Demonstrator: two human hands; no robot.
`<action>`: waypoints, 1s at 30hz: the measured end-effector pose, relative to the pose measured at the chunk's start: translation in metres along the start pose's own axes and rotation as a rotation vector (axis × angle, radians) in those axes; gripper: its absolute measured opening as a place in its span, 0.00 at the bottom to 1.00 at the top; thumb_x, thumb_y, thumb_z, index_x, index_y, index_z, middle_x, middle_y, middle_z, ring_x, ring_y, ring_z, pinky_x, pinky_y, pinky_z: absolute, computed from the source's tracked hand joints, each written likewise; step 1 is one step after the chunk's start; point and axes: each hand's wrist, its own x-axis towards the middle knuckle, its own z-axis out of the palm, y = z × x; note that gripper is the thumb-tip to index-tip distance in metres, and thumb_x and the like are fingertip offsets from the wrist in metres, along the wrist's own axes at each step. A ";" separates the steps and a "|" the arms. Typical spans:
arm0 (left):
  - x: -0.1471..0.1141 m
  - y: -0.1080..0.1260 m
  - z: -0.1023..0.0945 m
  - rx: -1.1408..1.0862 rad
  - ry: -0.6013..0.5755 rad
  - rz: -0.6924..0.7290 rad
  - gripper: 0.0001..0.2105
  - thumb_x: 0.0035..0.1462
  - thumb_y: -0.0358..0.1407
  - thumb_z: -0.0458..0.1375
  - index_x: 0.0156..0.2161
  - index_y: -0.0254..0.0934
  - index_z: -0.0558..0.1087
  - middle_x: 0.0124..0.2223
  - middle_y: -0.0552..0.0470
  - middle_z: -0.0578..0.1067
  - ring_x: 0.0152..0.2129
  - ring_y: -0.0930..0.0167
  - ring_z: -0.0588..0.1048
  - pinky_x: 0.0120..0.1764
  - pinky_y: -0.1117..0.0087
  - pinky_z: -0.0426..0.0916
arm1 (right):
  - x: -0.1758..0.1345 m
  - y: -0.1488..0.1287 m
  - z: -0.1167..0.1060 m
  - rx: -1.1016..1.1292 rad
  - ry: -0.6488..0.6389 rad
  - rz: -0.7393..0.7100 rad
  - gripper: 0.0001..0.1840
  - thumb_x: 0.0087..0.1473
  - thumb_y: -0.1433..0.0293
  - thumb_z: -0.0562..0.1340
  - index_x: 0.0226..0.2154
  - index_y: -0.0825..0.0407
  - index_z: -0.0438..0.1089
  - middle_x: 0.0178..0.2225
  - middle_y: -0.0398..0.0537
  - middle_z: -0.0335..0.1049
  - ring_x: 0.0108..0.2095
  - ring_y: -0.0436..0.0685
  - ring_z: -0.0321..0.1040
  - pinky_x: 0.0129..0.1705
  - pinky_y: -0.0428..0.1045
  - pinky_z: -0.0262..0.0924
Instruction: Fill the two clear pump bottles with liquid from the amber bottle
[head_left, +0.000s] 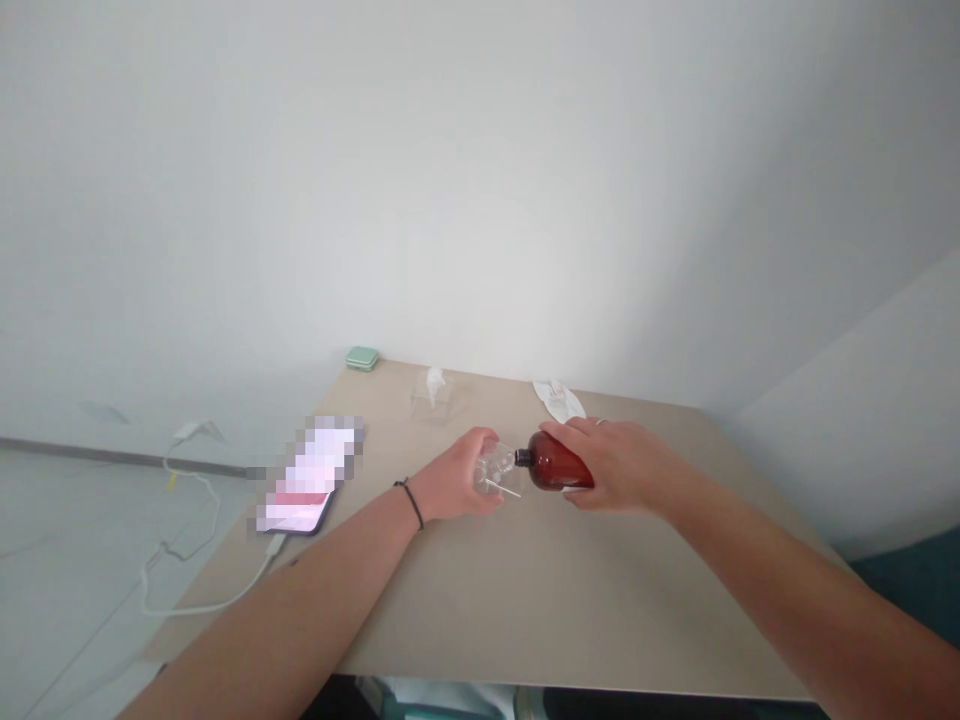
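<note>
My left hand [459, 478] is closed around the side of a small clear container [496, 468] at the middle of the table. Something whitish or see-through and a thin pale stick show in or at the container; I cannot make out more. My right hand [616, 465] grips a reddish-brown bottle [556, 462] from above and behind. The bottle is tipped nearly level, its uncapped dark neck pointing left at the container's mouth. Whether liquid is flowing cannot be seen. Part of the bottle's base is hidden under the right hand.
A phone [311, 478] with a white charging cable [199, 609] lies at the table's left side. Toward the back are a small green case [361, 358], a clear box [431, 400] with white tissue, and a crumpled white sheet [559, 400]. The wall borders the table's [570, 600] far edge.
</note>
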 end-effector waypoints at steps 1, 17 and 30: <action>0.000 0.000 0.000 -0.002 0.000 -0.004 0.35 0.43 0.35 0.68 0.56 0.38 0.58 0.52 0.43 0.69 0.47 0.60 0.71 0.52 0.54 0.66 | 0.000 0.000 0.000 -0.001 0.002 -0.001 0.38 0.46 0.58 0.64 0.60 0.45 0.57 0.47 0.52 0.73 0.40 0.66 0.73 0.36 0.54 0.60; 0.000 0.007 -0.001 0.007 -0.001 -0.029 0.34 0.43 0.35 0.68 0.54 0.38 0.58 0.47 0.46 0.70 0.44 0.61 0.71 0.50 0.55 0.67 | 0.000 0.001 -0.002 0.011 -0.002 -0.008 0.38 0.46 0.59 0.64 0.59 0.44 0.57 0.47 0.52 0.74 0.40 0.66 0.73 0.36 0.54 0.60; 0.000 0.003 0.000 -0.002 -0.001 -0.020 0.34 0.43 0.35 0.67 0.54 0.38 0.58 0.49 0.45 0.70 0.45 0.61 0.71 0.51 0.55 0.66 | 0.002 0.000 -0.005 -0.018 0.007 -0.026 0.37 0.46 0.57 0.64 0.59 0.44 0.58 0.45 0.51 0.74 0.39 0.65 0.73 0.34 0.52 0.58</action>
